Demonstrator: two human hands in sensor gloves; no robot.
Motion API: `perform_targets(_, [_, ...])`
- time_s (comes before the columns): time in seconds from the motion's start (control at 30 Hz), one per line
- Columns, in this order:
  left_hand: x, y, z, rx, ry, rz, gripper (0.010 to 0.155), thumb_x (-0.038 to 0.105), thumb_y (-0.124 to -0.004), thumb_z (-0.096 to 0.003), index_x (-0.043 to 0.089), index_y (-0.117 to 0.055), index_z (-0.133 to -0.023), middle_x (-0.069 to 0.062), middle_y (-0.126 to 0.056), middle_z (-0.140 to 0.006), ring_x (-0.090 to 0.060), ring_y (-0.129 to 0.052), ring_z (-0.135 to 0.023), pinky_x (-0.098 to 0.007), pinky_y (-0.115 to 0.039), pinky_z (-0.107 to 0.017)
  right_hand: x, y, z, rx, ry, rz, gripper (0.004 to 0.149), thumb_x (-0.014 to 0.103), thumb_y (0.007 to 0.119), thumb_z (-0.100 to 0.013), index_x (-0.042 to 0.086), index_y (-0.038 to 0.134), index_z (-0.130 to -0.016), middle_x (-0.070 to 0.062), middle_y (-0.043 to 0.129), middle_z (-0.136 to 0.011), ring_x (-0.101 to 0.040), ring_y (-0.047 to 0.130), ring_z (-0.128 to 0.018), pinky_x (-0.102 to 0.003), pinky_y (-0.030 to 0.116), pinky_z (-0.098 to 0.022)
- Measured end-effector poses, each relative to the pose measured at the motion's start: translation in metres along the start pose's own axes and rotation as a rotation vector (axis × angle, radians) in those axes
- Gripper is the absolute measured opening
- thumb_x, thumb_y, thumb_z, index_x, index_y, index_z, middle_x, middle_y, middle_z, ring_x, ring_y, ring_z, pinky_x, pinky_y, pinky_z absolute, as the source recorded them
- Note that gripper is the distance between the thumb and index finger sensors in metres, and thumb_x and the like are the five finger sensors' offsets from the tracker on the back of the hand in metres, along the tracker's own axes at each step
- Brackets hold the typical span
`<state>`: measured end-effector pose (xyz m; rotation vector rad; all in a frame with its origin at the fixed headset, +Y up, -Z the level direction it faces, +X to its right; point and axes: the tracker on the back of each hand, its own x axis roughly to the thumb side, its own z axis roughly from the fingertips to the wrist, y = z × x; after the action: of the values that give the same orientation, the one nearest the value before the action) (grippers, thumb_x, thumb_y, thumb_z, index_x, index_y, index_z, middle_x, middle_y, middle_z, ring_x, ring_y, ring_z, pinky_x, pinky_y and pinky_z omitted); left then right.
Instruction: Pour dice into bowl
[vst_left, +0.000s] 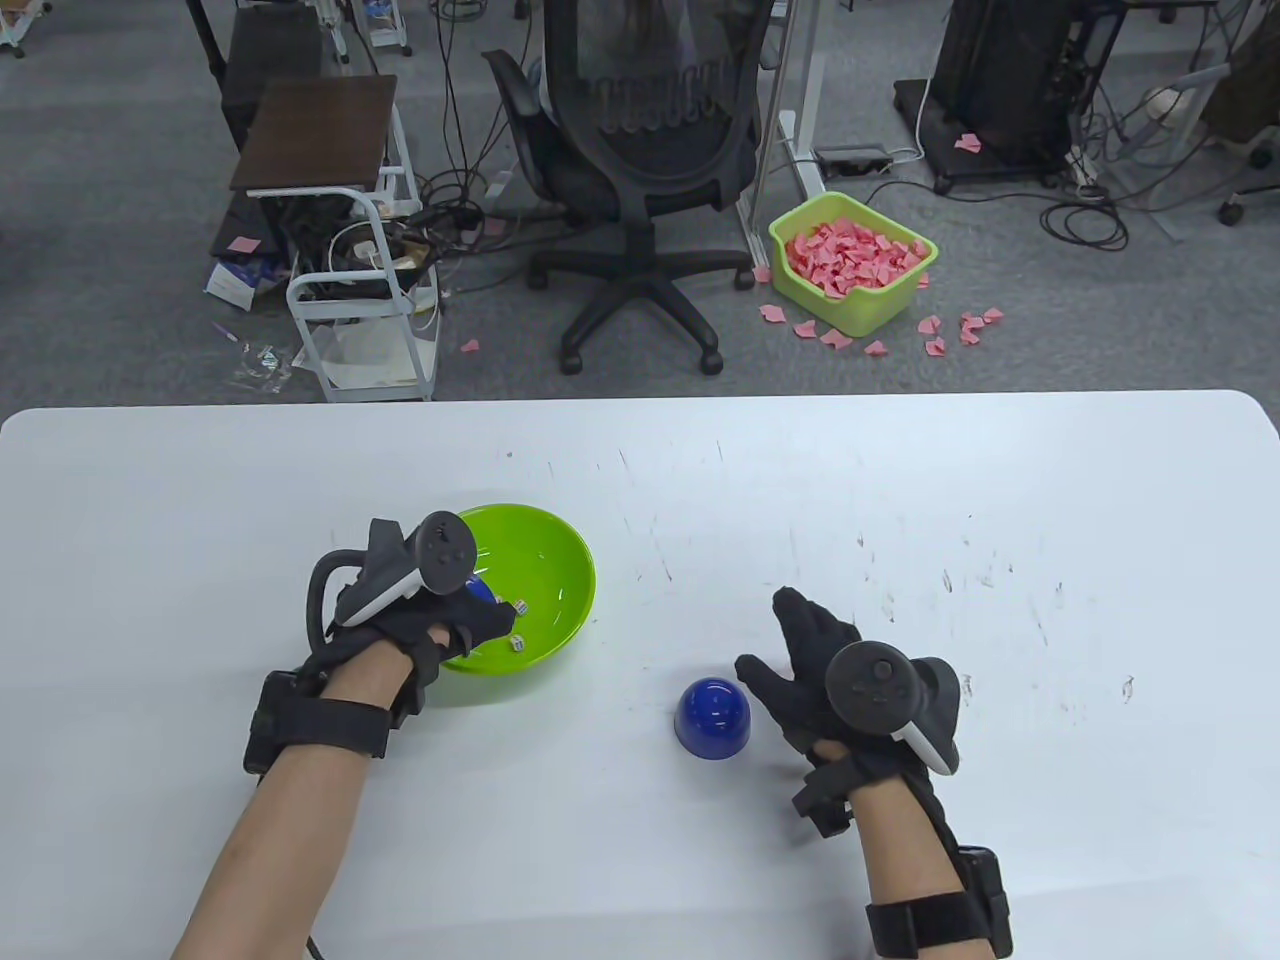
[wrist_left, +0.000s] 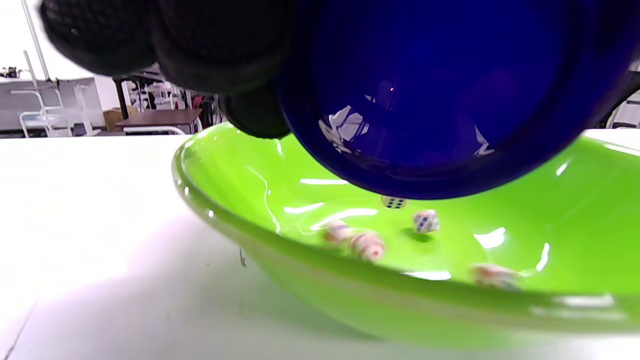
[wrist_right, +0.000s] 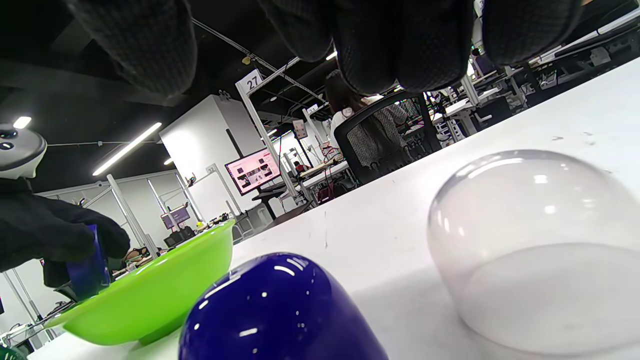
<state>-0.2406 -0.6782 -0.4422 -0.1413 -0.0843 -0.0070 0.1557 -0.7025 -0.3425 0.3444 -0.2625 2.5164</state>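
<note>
Dice (wrist_left: 426, 220) tumble in the green bowl (vst_left: 575, 590), several blurred, so a bouncy one could, I judge, hop the low rim if the pour is too fast or too high. The left hand (vst_left: 415, 620) grips a blue cup (wrist_left: 440, 95) tipped over the bowl's near side; a slip of that grip would drop the cup in among them. The right hand (vst_left: 840, 680) rests with fingers spread, holding nothing, just beside a blue dome (vst_left: 713, 717) on the table (vst_left: 1000, 500); a careless nudge would send it rolling.

From above, the left hand and its tracker hide nearly all of the cup. Whether any dice remain inside it cannot be told, nor the exact count in the bowl.
</note>
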Motion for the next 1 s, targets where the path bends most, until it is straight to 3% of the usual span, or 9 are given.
perform_targets(0.57, [-0.007, 0.001, 0.045, 0.198, -0.148, 0.215, 0.097, 0.084, -0.078, -0.035, 0.019, -0.058, -0.105, -0.014, -0.083, -0.094, -0.029, -0.09, -0.071, -0.055, -0.077, -0.061, 0.001, -0.001, 0.0, -0.028, -0.016, -0.017, 0.08, 0.049, 0.077, -0.057, -0.001, 0.049, -0.112, -0.035, 0.064, -0.109, -0.063, 0.066, -0.089, -0.078, 0.056, -0.062])
perform_targets(1.0, [-0.015, -0.017, 0.082, 0.307, -0.237, 0.519, 0.104, 0.071, -0.088, -0.0366, 0.019, -0.036, -0.11, -0.013, -0.063, -0.109, -0.033, -0.078, -0.091, -0.061, -0.067, -0.07, 0.0, -0.001, 0.001, -0.034, -0.013, -0.018, 0.08, 0.049, 0.077, -0.057, -0.001, 0.049, -0.112, -0.035, 0.063, -0.109, -0.062, 0.066, -0.089, -0.078, 0.057, -0.062])
